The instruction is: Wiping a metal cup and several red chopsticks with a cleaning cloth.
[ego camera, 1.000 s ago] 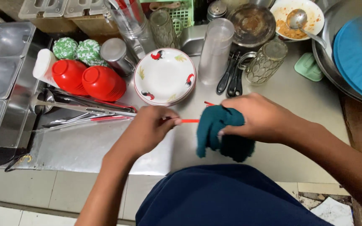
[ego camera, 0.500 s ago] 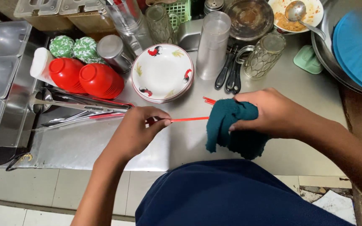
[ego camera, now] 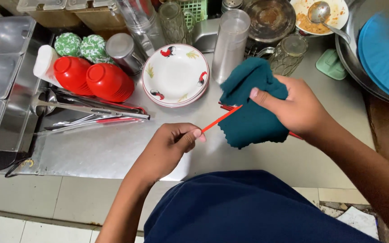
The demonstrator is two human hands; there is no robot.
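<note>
Wiping of thin red chopsticks (ego camera: 219,119) looks mid-way, judged from how they lie: the left hand (ego camera: 169,146) pinches the near tips between thumb and fingers, closed tight on them; the right hand (ego camera: 300,110) is clamped round a dark teal cloth (ego camera: 248,108) folded over the far part of the sticks, thumb pressed on top; the bare red stretch between the hands sits over the middle of the counter (ego camera: 113,150), near its front edge; a red tip pokes out behind the right hand; whether the covered part is clean cannot be told. Still to be dealt with, by the look of it: metal tongs and more utensils (ego camera: 91,114) lying toward the left edge. Materials: cloth soft, matte, with a zigzag-cut hem; sticks slim, straight, glossy plastic; counter brushed steel, dull sheen; two red plastic bowls (ego camera: 93,78) upside down, smooth; white shallow plate (ego camera: 174,74) with rooster pattern, glazed; frosted tall tumbler (ego camera: 230,42) behind it; patterned glass mug (ego camera: 287,54) near the back; blue round lid (ego camera: 386,49) at the right back corner.
</note>
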